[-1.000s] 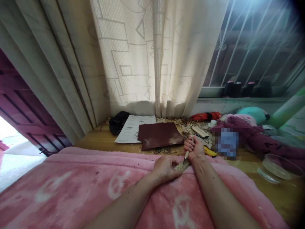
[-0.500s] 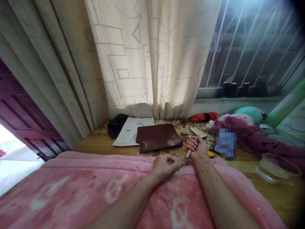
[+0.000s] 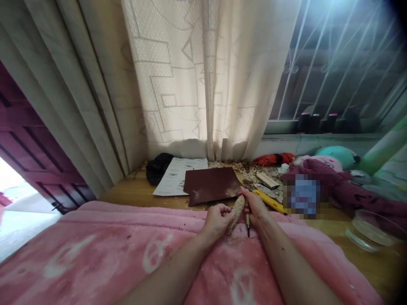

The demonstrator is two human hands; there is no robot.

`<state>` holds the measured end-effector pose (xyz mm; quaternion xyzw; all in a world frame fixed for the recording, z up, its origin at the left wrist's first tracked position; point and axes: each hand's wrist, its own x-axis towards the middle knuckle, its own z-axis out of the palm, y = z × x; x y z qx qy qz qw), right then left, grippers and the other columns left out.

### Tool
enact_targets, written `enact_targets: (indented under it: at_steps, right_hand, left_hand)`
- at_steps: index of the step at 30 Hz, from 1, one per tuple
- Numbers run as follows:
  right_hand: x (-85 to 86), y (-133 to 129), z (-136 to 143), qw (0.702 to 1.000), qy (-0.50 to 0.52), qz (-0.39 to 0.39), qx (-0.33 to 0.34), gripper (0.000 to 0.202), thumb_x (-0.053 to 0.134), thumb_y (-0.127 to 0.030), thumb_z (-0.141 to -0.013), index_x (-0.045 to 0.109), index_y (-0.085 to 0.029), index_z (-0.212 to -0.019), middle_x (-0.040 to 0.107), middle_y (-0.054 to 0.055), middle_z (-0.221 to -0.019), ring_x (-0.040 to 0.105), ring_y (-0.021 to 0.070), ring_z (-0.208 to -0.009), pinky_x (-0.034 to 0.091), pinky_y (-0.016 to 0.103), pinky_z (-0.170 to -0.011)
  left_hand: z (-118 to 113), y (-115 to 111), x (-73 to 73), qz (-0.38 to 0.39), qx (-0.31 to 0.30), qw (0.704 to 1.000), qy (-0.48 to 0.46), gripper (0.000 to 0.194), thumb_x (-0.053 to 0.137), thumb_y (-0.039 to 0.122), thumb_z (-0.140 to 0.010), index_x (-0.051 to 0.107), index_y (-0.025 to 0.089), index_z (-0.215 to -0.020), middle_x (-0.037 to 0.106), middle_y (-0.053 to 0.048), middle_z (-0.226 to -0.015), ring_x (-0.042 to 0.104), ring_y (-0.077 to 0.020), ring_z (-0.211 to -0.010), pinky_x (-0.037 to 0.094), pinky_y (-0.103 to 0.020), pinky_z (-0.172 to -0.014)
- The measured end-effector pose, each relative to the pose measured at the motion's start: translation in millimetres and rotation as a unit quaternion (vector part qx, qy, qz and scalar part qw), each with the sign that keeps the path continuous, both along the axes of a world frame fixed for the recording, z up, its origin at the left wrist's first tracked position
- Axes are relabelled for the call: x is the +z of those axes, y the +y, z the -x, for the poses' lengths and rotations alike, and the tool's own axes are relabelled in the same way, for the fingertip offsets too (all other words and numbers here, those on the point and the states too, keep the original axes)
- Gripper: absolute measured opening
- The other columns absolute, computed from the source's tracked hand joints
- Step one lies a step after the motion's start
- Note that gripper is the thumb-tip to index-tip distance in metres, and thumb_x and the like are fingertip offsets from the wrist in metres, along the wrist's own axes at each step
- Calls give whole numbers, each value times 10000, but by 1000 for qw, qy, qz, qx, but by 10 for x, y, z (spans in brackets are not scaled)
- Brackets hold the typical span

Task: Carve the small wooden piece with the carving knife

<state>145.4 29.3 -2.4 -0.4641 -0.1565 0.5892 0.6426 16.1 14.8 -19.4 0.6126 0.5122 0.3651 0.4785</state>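
My left hand [image 3: 218, 220] is closed on a pale carved wood piece [image 3: 237, 212], its fingers and thumb at the near left side. The piece is long, rounded and rough-surfaced, and stands tilted with its upper end away from me. At that upper end is my right hand [image 3: 257, 208], whose fingertips seem to touch the wood. My right hand also grips a carving chisel [image 3: 248, 221] with a light handle; its dark metal tip points down, apart from the wood. Both hands are above a pink fleece blanket [image 3: 104, 245].
Beyond my hands lie a brown sheet [image 3: 213, 182], printed paper [image 3: 170, 180] and a black bag [image 3: 158, 168]. Wood shavings [image 3: 248, 169] surround a pale wood block [image 3: 267, 180]. A yellow utility knife [image 3: 270, 201] is close to my right hand; a clear bowl [image 3: 365, 233] stands farther right.
The chisel has come off the wood and swung tip-down. My right hand has shifted to the wood's upper end, and the piece is tilted more upright. More of the yellow knife shows.
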Motion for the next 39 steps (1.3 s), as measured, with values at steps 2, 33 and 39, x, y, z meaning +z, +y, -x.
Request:
enact_targets:
  at_steps: [2, 33, 39]
  right_hand:
    - [-19, -3, 74, 999, -36, -19, 8, 273, 684, -332, -640, 485, -154, -584, 355, -81, -376, 232, 26, -293, 131, 154, -279]
    - [99, -141, 126, 968, -161, -102, 166, 353, 713, -436, -591, 487, -168, -629, 426, -70, -464, 273, 30, -319, 174, 151, -288]
    - [62, -126, 95, 962, -152, -119, 193, 347, 742, -386, -563, 489, -173, -664, 426, -71, -445, 329, 43, -337, 186, 139, -302]
  left_hand:
    - [4, 4, -28, -2, -13, 1000, -15, 167, 612, 262, -589, 590, 116, -668, 548, -2, -576, 453, -102, -518, 326, -201, -479]
    - [173, -27, 164, 27, 99, 952, -289, 415, 686, 459, -612, 560, 106, -789, 568, 7, -554, 506, -83, -458, 425, -187, -458]
    - [167, -36, 161, 65, 82, 944, -314, 448, 668, 493, -625, 556, 103, -813, 590, -18, -616, 531, -95, -475, 457, -209, -468]
